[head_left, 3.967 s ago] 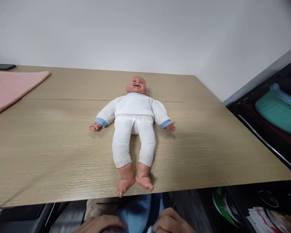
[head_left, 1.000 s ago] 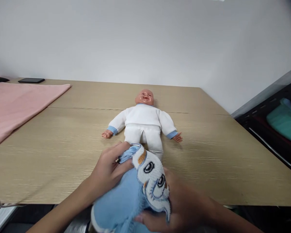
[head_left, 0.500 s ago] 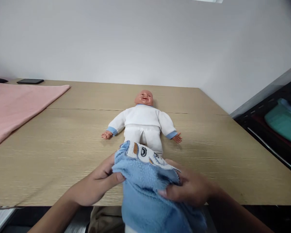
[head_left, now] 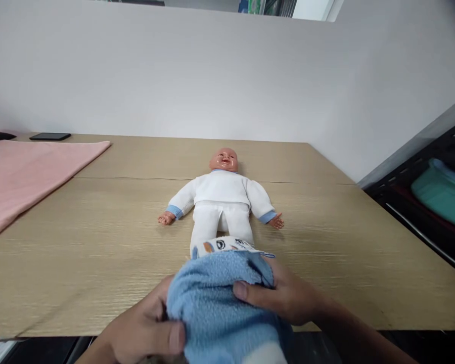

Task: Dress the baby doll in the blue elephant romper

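Note:
A baby doll [head_left: 222, 202] in a white suit with blue cuffs lies on its back on the wooden table [head_left: 98, 237], head towards the wall. Both my hands grip a fluffy blue garment [head_left: 220, 303] with an embroidered white patch, bunched over the doll's lower legs and feet, which are hidden. My left hand [head_left: 144, 333] pinches the garment's left side near the table's front edge. My right hand [head_left: 284, 296] clasps its right side, thumb on top.
A pink cloth [head_left: 26, 172] is spread at the table's left, with a dark phone [head_left: 50, 136] behind it by the white wall. A black rack [head_left: 420, 202] at the right holds a teal item [head_left: 443, 192].
The blue garment came up from my lap below the table edge. Over the last second both hands carried it forward and down over the doll's feet and lower legs.

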Demonstrator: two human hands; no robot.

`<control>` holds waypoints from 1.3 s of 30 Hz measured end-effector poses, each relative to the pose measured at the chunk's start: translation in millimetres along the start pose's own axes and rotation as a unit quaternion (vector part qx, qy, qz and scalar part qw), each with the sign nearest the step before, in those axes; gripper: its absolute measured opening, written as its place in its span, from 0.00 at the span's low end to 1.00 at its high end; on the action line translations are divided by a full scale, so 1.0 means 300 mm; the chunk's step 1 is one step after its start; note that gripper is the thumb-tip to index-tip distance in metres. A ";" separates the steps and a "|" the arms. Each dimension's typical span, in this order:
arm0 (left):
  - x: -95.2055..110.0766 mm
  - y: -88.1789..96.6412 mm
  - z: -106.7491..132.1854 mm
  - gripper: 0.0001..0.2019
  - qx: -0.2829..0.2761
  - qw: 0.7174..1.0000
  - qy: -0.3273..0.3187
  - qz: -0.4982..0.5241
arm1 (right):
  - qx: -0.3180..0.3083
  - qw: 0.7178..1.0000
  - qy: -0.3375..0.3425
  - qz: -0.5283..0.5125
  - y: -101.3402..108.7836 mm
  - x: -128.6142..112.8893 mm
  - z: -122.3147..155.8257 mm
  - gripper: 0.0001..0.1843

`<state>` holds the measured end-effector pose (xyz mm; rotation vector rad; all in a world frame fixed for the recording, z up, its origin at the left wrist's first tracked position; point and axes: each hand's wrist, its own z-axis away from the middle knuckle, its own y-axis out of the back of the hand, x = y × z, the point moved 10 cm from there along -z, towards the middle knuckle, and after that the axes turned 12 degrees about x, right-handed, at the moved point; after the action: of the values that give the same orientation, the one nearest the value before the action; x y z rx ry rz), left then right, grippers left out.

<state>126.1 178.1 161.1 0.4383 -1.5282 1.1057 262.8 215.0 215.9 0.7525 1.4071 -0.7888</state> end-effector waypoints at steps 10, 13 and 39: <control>0.021 -0.027 -0.044 0.27 0.044 0.994 0.032 -0.097 | 0.085 0.996 -0.025 0.023 0.071 0.036 0.030 0.34; 0.027 -0.092 -0.040 0.35 -0.023 0.999 0.016 -0.030 | 0.065 0.992 -0.106 0.002 0.040 0.091 0.046 0.36; 0.178 -0.065 -0.028 0.24 0.168 0.909 -0.075 -0.373 | 0.134 0.941 0.032 0.310 -0.017 -0.095 0.075 0.06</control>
<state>130.5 191.1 217.0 1.2536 -1.1195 0.7191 270.6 194.2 245.2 1.3593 1.0278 -0.4583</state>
